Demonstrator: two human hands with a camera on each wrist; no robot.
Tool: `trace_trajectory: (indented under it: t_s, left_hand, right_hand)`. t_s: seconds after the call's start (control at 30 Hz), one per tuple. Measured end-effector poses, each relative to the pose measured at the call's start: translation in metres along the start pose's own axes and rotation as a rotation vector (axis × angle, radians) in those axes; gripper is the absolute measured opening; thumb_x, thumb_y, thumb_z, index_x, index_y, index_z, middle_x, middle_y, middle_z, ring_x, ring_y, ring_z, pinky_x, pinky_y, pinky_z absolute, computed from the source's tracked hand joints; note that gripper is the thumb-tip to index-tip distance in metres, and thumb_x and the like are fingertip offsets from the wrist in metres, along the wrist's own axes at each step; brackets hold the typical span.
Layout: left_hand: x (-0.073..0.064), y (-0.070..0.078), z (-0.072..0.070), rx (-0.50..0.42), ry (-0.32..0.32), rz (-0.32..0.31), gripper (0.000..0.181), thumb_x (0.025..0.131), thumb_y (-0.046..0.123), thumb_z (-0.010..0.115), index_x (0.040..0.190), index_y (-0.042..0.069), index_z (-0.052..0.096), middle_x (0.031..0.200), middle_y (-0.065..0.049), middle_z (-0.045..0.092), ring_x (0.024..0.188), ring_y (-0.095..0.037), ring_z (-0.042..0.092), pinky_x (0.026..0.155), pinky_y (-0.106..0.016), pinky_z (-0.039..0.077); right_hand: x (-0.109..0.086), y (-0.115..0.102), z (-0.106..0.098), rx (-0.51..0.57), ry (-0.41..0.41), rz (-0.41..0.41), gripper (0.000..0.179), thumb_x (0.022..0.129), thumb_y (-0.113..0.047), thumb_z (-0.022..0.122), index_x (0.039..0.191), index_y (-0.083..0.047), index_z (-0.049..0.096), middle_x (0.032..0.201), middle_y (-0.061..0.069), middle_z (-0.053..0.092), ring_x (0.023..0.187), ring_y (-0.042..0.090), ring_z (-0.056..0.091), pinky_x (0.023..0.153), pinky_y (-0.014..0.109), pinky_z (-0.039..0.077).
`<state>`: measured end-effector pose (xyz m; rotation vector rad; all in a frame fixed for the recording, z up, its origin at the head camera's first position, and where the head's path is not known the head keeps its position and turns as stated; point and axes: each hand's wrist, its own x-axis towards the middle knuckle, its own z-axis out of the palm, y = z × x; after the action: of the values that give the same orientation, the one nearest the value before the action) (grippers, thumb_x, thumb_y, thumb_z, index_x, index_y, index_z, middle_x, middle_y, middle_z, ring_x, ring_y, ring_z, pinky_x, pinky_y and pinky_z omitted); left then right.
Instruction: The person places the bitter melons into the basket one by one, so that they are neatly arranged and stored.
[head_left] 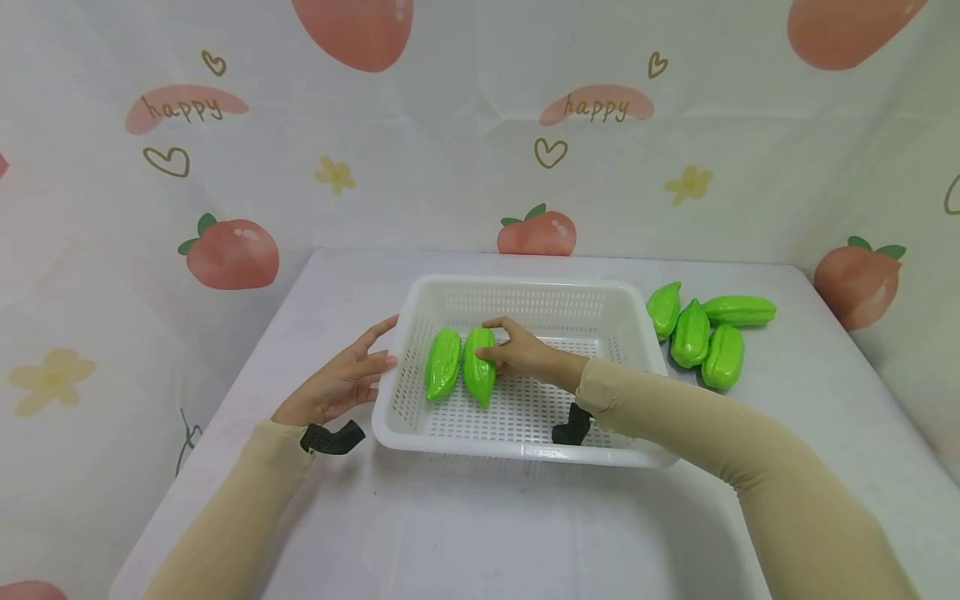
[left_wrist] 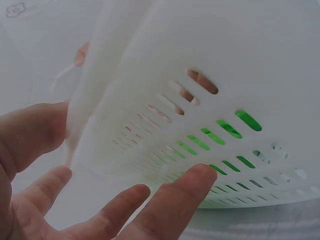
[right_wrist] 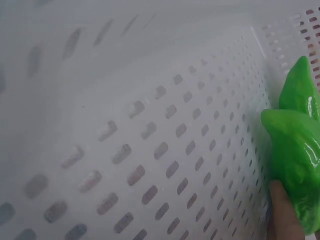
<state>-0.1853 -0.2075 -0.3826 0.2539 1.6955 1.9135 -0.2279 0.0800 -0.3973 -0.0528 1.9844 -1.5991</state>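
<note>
A white perforated plastic basket (head_left: 525, 451) stands on the table. Inside, near its left wall, two glossy green ridged toy gourds with pointed tips lie side by side: a left gourd (head_left: 443, 365) and a right gourd (head_left: 479, 367). My right hand (head_left: 523, 350) reaches into the basket and pinches the right gourd between thumb and fingers. In the right wrist view this gourd (right_wrist: 295, 155) overlaps the other. Outside the basket's left wall, my left hand (head_left: 341, 379) touches it with loosely extended fingers; its fingertips (left_wrist: 197, 175) show against the slotted wall (left_wrist: 165, 55) in the left wrist view.
To the right of the basket several more green gourds (head_left: 690, 333) lie in a cluster on the white table (head_left: 480, 525). A white cloth backdrop (head_left: 450, 167) printed with peaches and hearts hangs behind the table. Black wrist mounts (head_left: 333, 437) are strapped over both beige sleeves.
</note>
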Motion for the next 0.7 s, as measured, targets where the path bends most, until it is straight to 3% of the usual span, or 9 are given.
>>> trace_trajectory:
  t_s: [0.17, 0.5, 0.7]
  left_hand:
    - [-0.0003, 0.0004, 0.0003, -0.003, -0.001, 0.0, 0.068, 0.094, 0.005, 0.051, 0.146, 0.035, 0.019, 0.131, -0.019, 0.045, 0.105, -0.029, 0.06, 0.08, -0.047, 0.051]
    - [-0.0005, 0.0017, 0.0007, -0.011, -0.003, -0.01, 0.069, 0.094, 0.006, 0.052, 0.146, 0.036, 0.019, 0.13, -0.018, 0.045, 0.105, -0.028, 0.06, 0.079, -0.044, 0.052]
    - [-0.0008, 0.002, 0.0006, -0.007, -0.002, -0.011, 0.068, 0.094, 0.006, 0.052, 0.146, 0.036, 0.018, 0.128, -0.016, 0.047, 0.103, -0.027, 0.06, 0.078, -0.041, 0.053]
  right_hand:
    - [0.0012, 0.0007, 0.0016, -0.009, 0.012, 0.01, 0.06, 0.089, -0.014, 0.063, 0.139, -0.021, 0.03, 0.074, 0.008, 0.048, 0.066, 0.017, 0.049, 0.071, 0.04, 0.055]
    - [0.0062, 0.0028, 0.006, -0.056, 0.045, 0.02, 0.06, 0.088, -0.02, 0.064, 0.137, -0.025, 0.03, 0.097, 0.015, 0.053, 0.075, 0.019, 0.053, 0.063, 0.04, 0.056]
    - [0.0066, 0.0026, 0.0066, -0.086, 0.055, 0.021, 0.06, 0.087, -0.023, 0.065, 0.137, -0.026, 0.031, 0.102, 0.016, 0.052, 0.078, 0.02, 0.051, 0.061, 0.039, 0.056]
